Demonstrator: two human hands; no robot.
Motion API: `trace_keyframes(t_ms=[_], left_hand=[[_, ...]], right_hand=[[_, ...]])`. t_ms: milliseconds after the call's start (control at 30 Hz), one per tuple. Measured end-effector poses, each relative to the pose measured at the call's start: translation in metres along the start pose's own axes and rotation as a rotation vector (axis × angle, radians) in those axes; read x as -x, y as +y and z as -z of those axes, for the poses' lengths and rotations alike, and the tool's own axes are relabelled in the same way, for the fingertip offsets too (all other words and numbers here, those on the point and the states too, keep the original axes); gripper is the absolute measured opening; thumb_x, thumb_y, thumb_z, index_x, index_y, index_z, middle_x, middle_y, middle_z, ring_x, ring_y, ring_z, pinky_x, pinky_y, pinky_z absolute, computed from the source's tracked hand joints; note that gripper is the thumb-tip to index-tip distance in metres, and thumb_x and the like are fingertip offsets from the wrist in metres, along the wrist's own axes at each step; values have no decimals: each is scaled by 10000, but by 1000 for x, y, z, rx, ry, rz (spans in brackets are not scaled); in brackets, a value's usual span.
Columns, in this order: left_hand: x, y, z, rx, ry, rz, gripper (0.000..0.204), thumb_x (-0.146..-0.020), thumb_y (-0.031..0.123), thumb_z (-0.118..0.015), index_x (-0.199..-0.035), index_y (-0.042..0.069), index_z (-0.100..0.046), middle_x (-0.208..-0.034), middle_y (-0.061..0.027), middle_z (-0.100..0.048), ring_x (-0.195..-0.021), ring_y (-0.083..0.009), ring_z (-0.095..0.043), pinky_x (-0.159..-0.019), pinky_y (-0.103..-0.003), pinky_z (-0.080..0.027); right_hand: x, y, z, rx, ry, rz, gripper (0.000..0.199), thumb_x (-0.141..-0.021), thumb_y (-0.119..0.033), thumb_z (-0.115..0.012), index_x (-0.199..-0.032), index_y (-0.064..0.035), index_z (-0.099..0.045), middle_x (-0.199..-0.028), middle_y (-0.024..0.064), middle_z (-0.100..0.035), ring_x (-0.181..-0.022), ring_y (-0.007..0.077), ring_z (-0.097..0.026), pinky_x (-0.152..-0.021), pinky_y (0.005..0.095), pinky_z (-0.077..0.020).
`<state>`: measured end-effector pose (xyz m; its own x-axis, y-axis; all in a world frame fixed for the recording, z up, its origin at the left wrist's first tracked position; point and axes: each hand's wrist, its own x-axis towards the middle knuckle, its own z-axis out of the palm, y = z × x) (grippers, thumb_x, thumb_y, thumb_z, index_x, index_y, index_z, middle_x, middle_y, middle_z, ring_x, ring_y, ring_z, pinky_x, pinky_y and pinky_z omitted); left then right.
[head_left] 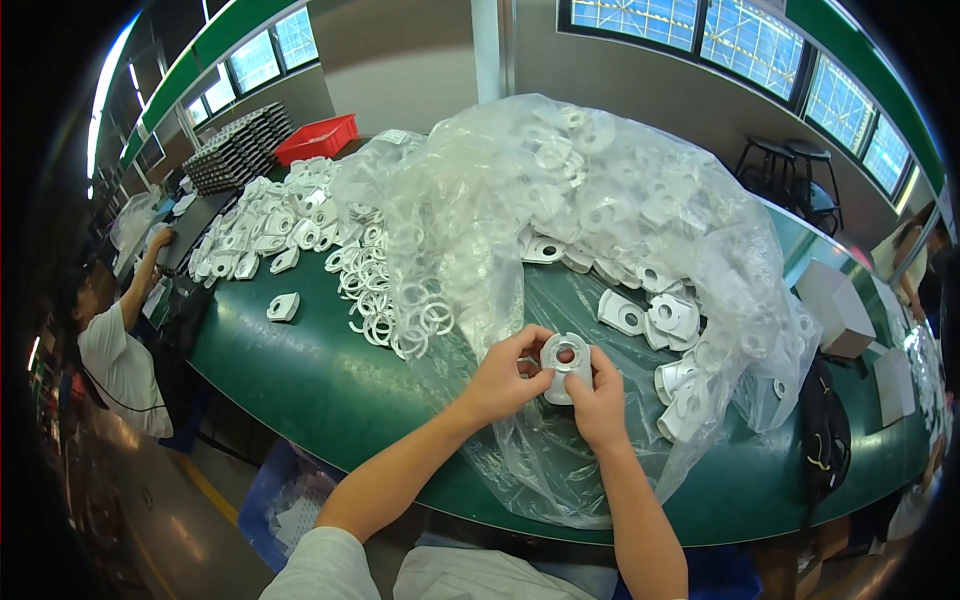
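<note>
Both hands meet over the near part of the green desk, in front of the body. Left grip: fingers bent, thumb and fingertips pinching the left edge of a white holed plate. Right grip: thumb laid on the plate's lower face, fingers behind its right side, pinching it too. The plate is held up off the desk between the two grips, round hole toward the far end. Under and beyond the grips: large translucent plastic bag, opening toward them, many similar plates seen through its film. Just right of the right grip, loose white plates lie at the bag's mouth. Left of the left grip and farther off: a heap of white open rings, then a single white piece lying apart; behind these, a pile of white plates. Far left, beyond the pile: red crate. Well right of the right grip: white box. Below left of the left grip: blue bin. Far left: a co-worker, one arm extended.
</note>
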<state>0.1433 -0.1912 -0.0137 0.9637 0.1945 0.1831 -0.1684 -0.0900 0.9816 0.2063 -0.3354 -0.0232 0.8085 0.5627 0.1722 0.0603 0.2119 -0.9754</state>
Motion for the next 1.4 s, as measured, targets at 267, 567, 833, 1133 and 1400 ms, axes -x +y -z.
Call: trace_keyframes(t_ms=[267,567,833,1133,1400], left_hand=[[-3,3,5,-135,35,-66,302,-784,-12,-595,-1079,11,-537,-938,-71,-615,-862,-124,-594,-701,-261,-500],[-1,18,-4,-430,102,-471,311,-780,-64,-571,-1082,9,-596,-981,-120,-639,-858,-214,-645,-740,-288,-527],[4,16,-6,-297,133,-397,247,-794,-80,-563,-1019,-10,-638,-979,-114,-662,-871,-168,-656,-764,-269,-542],[5,17,-4,-288,123,-414,241,-789,-59,-613,-1023,-11,-651,-985,-127,-673,-858,-166,-669,-747,-256,-547],[6,18,-6,-296,132,-414,235,-784,-52,-627,-1012,-8,-658,-973,-122,-678,-844,-160,-672,-751,-255,-546]], right_hand=[[2,-13,-5,246,-25,84,227,-817,-29,-518,-1037,-5,-569,-918,61,-600,-845,126,-545,-764,274,-432],[1,-18,1,723,113,507,142,-807,-46,-544,-927,-3,-605,-905,141,-595,-846,320,-557,-732,376,-440],[3,-25,-3,769,130,599,123,-759,-33,-576,-879,-23,-604,-879,115,-600,-825,309,-560,-744,385,-423],[1,-24,-1,696,107,608,106,-761,-26,-575,-863,-14,-600,-845,125,-607,-776,315,-572,-689,371,-443],[2,-25,0,648,92,595,81,-760,-17,-574,-835,1,-598,-818,126,-612,-747,309,-578,-672,359,-451]])
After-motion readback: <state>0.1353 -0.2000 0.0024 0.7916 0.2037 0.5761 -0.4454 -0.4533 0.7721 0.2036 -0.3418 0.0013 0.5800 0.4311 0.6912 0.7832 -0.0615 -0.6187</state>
